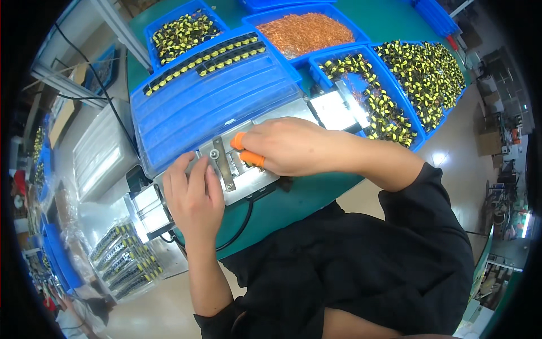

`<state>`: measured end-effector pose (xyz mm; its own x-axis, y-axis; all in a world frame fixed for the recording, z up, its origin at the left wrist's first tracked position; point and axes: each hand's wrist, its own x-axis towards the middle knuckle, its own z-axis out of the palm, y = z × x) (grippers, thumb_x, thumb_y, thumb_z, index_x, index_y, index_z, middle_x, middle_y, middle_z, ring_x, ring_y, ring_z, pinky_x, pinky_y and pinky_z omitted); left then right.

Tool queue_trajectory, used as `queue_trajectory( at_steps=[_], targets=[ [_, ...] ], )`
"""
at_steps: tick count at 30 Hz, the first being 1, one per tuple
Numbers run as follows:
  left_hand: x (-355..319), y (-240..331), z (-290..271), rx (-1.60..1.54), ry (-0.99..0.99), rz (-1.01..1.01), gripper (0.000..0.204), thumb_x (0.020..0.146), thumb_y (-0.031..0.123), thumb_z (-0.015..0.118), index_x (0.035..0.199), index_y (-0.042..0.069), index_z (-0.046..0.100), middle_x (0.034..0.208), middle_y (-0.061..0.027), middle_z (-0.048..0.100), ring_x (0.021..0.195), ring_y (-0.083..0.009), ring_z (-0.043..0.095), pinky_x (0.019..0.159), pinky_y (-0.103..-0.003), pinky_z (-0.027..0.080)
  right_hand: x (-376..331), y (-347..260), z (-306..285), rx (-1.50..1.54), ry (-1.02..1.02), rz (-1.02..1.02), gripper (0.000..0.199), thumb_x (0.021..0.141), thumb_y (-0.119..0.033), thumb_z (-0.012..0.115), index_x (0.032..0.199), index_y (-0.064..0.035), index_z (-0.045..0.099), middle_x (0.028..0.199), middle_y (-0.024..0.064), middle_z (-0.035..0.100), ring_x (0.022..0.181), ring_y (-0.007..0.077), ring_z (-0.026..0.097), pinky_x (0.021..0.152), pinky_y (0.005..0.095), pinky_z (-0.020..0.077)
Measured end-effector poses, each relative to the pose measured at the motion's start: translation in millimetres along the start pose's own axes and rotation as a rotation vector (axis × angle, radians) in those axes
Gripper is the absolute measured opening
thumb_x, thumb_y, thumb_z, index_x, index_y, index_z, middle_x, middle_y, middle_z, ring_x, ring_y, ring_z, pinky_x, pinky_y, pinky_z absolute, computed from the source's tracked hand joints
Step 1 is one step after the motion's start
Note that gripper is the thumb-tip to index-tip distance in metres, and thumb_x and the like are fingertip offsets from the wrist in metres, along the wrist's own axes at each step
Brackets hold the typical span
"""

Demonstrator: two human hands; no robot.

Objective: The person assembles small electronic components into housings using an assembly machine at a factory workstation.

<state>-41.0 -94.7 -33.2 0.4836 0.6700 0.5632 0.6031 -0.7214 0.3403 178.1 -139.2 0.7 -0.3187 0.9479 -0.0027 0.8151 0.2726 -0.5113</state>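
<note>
A metal fixture (248,181) with a bolted bar (224,164) across it lies in front of me on the green bench. My right hand (291,148) reaches over its right half, with orange finger covers on two fingertips. Those fingers are bent close together above the fixture's slot; whatever lies between them is too small or hidden. My left hand (195,195) rests at the left end of the fixture, fingers extended and slightly apart, holding nothing. Just behind the fixture, a blue tray (209,113) under a clear cover carries rows of small black-and-yellow parts (203,59).
Blue bins of loose black-and-yellow parts (420,79) stand behind and right; another holds copper-coloured pieces (305,33). Metal blocks (149,210) flank the fixture, and a black cable (240,229) loops below it. Bagged rows of parts (125,260) lie lower left.
</note>
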Motion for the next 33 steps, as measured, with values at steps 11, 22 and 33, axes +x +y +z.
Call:
queue_trajectory(
  at_steps=[11,22,33],
  targets=[
    [1,0,-1,-0.006,0.004,0.004,0.015,0.084,0.005,0.064,0.098,0.003,0.069,0.109,-0.0129,0.061,0.100,-0.0308,0.057,0.087,-0.041,0.044,-7,4,11,-0.052,0.163,-0.231,0.012,0.082,-0.011,0.064,0.093,-0.0060,0.062,0.085,0.0100,0.061,0.095,0.0288,0.059,0.084,0.0400,0.0456],
    [2,-1,-2,-0.010,0.009,0.010,0.016,0.083,0.006,0.064,0.098,0.003,0.069,0.106,-0.0128,0.062,0.097,-0.0313,0.058,0.085,-0.041,0.045,-4,-7,12,-0.091,0.179,-0.316,0.016,0.078,-0.003,0.064,0.093,-0.0046,0.062,0.085,0.0091,0.059,0.081,0.0294,0.058,0.077,0.0394,0.0450],
    [-1,-3,-1,0.005,0.019,0.011,0.016,0.083,0.007,0.064,0.099,0.004,0.069,0.106,-0.0120,0.061,0.095,-0.0306,0.058,0.083,-0.040,0.045,4,2,5,0.143,0.114,-0.104,0.019,0.082,-0.004,0.067,0.101,-0.0032,0.064,0.095,0.0122,0.063,0.090,0.0329,0.061,0.078,0.0398,0.0503]
  ],
)
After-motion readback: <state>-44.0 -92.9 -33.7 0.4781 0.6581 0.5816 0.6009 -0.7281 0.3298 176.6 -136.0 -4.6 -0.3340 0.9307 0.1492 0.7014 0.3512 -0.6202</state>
